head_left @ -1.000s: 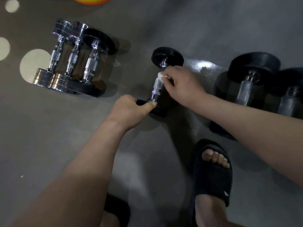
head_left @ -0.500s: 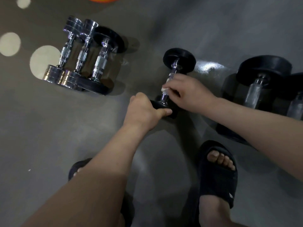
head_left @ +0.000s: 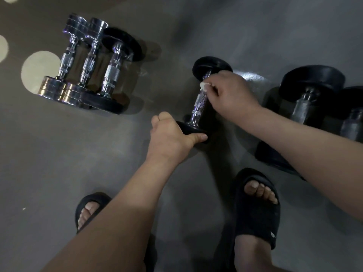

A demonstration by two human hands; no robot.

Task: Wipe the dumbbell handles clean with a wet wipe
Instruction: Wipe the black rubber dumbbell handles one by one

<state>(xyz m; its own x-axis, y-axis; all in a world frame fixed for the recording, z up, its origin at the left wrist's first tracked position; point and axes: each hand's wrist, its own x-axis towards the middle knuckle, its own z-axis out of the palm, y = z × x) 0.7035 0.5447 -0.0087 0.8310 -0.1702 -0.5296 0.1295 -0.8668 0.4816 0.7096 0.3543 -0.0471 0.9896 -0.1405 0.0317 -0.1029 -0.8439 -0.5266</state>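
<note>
You are looking down at a grey floor. In the middle of the scene a small dumbbell with black ends is lying on it, its chrome handle running from near to far. Your left grip is clasping the near black end, the thumb lying along its near edge. Your right grip is pinching a small white wet wipe against the far part of the handle, just below the far end. At far left, three dumbbells are lying side by side, two all chrome and one black-ended. At right, larger black dumbbells are lying partly behind your right forearm. Nearest you, your feet are resting in black slides.
</note>
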